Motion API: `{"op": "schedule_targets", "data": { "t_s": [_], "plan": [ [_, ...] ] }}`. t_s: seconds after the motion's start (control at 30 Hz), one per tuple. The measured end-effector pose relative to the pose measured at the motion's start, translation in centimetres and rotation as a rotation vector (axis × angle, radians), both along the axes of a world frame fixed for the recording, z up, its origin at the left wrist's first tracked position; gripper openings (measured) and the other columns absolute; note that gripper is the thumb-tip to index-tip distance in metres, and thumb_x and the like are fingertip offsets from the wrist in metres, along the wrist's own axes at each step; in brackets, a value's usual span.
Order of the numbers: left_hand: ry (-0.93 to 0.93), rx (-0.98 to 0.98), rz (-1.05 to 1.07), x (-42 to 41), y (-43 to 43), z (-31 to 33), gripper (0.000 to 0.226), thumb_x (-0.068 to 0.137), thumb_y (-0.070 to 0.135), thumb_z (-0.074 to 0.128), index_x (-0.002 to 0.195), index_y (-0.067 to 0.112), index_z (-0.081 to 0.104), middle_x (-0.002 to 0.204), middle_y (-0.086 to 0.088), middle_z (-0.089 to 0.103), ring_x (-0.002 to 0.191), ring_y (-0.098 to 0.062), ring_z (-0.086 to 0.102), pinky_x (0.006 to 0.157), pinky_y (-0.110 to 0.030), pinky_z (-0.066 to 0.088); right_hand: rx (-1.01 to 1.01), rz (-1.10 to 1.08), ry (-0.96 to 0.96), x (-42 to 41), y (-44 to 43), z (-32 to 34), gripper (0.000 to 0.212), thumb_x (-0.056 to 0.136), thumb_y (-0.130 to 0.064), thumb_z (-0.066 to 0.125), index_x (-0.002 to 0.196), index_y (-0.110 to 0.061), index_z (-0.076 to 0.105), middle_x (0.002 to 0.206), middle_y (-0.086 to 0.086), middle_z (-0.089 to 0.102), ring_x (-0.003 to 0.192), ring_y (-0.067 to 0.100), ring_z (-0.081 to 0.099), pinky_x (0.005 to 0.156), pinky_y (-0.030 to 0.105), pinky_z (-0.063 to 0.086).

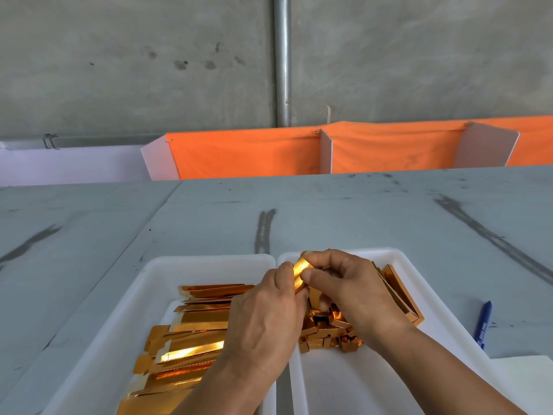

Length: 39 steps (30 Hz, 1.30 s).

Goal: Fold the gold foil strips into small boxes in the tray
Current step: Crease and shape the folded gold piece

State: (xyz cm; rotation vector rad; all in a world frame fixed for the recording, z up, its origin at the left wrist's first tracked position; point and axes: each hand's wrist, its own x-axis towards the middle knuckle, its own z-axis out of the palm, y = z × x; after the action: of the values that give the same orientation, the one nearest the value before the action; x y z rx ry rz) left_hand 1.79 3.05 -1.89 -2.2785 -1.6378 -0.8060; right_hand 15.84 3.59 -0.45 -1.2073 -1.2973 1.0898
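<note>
Pinching a single gold foil strip [300, 272] from both sides, the left hand [266, 310] and the right hand [353, 289] hold it bent above the near edges of two white trays. Each hand's thumb and fingertips are closed on the strip. The left tray [209, 259] holds the stack of flat strips [191, 339]; the right tray [359, 384] holds a heap of small folded boxes [329, 330], with longer folded pieces [401, 295] against its far side.

The strip looks very light and thin, like foil-faced card: stiff enough to keep a crease, yet easy to dent or kink. Its glossy face is probably slippery (and likely to show marks), so it seems best held by the edges, close to the fold. A blue pen [483, 322] lies on the grey counter [329, 211] to the right of the trays.
</note>
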Motion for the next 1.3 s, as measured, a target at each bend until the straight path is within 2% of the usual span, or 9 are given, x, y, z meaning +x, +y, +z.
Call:
{"op": "schedule_targets", "data": {
  "t_s": [0.17, 0.37, 0.53, 0.67, 0.8, 0.93, 1.07, 1.23, 1.3],
  "plan": [
    [-0.017, -0.025, 0.007, 0.35, 0.15, -0.22, 0.047, 0.098, 0.053, 0.029, 0.136, 0.025, 0.032, 0.107, 0.013, 0.058, 0.076, -0.004, 0.055, 0.054, -0.011, 0.027, -0.016, -0.004, 0.092, -0.09, 0.01, -0.06, 0.012, 0.088, -0.012, 0.072, 0.086, -0.021, 0.080, 0.087, 0.011, 0.074, 0.047, 0.013, 0.053, 0.053, 0.022, 0.050],
    [-0.027, -0.054, 0.008, 0.07, 0.31, -0.25, 0.044, 0.098, 0.053, 0.029, 0.135, 0.028, 0.032, 0.109, 0.014, 0.058, 0.080, -0.003, 0.057, 0.056, -0.009, 0.029, 0.021, -0.012, -0.003, -0.23, -0.02, -0.16, 0.008, 0.092, -0.017, 0.069, 0.091, -0.023, 0.076, 0.082, 0.018, 0.071, 0.050, 0.016, 0.054, 0.054, 0.025, 0.051],
    [-0.049, -0.069, 0.006, -0.02, 0.29, -0.06, 0.041, 0.098, 0.053, 0.029, 0.131, 0.030, 0.032, 0.105, 0.015, 0.057, 0.073, -0.002, 0.047, 0.054, -0.009, 0.028, 0.045, 0.014, -0.069, -0.09, -0.14, 0.04, 0.011, 0.094, -0.019, 0.066, 0.095, -0.024, 0.076, 0.080, 0.010, 0.073, 0.052, 0.014, 0.057, 0.060, 0.025, 0.055],
    [-0.057, -0.085, 0.000, -0.08, 0.25, 0.07, 0.040, 0.097, 0.054, 0.028, 0.130, 0.031, 0.032, 0.104, 0.016, 0.056, 0.072, -0.003, 0.045, 0.051, -0.009, 0.026, 0.047, 0.008, -0.100, -0.04, -0.12, -0.02, 0.012, 0.095, -0.021, 0.064, 0.093, -0.023, 0.076, 0.080, 0.010, 0.073, 0.054, 0.012, 0.058, 0.061, 0.025, 0.055],
    [-0.072, -0.089, -0.001, -0.14, 0.17, 0.15, 0.037, 0.097, 0.054, 0.029, 0.127, 0.032, 0.033, 0.093, 0.018, 0.045, 0.071, -0.003, 0.046, 0.051, -0.009, 0.027, 0.063, -0.004, -0.094, -0.14, -0.12, -0.24, 0.011, 0.095, -0.021, 0.065, 0.092, -0.025, 0.074, 0.078, 0.011, 0.072, 0.052, 0.012, 0.059, 0.059, 0.024, 0.054],
    [-0.078, -0.073, -0.004, -0.29, 0.16, 0.29, 0.038, 0.097, 0.055, 0.030, 0.126, 0.032, 0.035, 0.100, 0.016, 0.055, 0.071, -0.002, 0.044, 0.051, -0.010, 0.028, 0.100, -0.078, -0.044, -0.13, 0.11, -0.40, 0.007, 0.092, -0.020, 0.069, 0.096, -0.025, 0.066, 0.076, 0.011, 0.070, 0.049, 0.015, 0.060, 0.055, 0.023, 0.052],
    [-0.073, -0.084, 0.005, -0.36, 0.16, 0.48, 0.040, 0.096, 0.055, 0.029, 0.128, 0.031, 0.034, 0.100, 0.017, 0.055, 0.069, -0.002, 0.043, 0.046, -0.009, 0.023, 0.135, -0.071, -0.157, -0.28, -0.04, -0.36, 0.008, 0.093, -0.025, 0.067, 0.086, -0.027, 0.068, 0.071, 0.004, 0.071, 0.051, 0.010, 0.061, 0.055, 0.019, 0.051],
    [-0.076, -0.087, -0.022, -0.41, 0.14, 0.30, 0.040, 0.096, 0.056, 0.029, 0.128, 0.032, 0.033, 0.102, 0.017, 0.055, 0.070, -0.002, 0.044, 0.051, -0.009, 0.027, 0.096, -0.020, -0.161, -0.19, -0.24, 0.21, 0.010, 0.094, -0.023, 0.065, 0.085, -0.022, 0.068, 0.074, 0.009, 0.070, 0.052, 0.012, 0.059, 0.056, 0.022, 0.052],
    [-0.100, -0.073, -0.042, -0.45, 0.09, 0.33, 0.039, 0.096, 0.056, 0.028, 0.126, 0.032, 0.035, 0.098, 0.016, 0.054, 0.070, -0.002, 0.045, 0.055, -0.010, 0.031, 0.103, -0.011, -0.064, -0.27, -0.40, 0.51, 0.007, 0.097, -0.026, 0.061, 0.091, -0.022, 0.065, 0.076, 0.013, 0.069, 0.053, 0.014, 0.058, 0.054, 0.023, 0.052]
  ]
}}
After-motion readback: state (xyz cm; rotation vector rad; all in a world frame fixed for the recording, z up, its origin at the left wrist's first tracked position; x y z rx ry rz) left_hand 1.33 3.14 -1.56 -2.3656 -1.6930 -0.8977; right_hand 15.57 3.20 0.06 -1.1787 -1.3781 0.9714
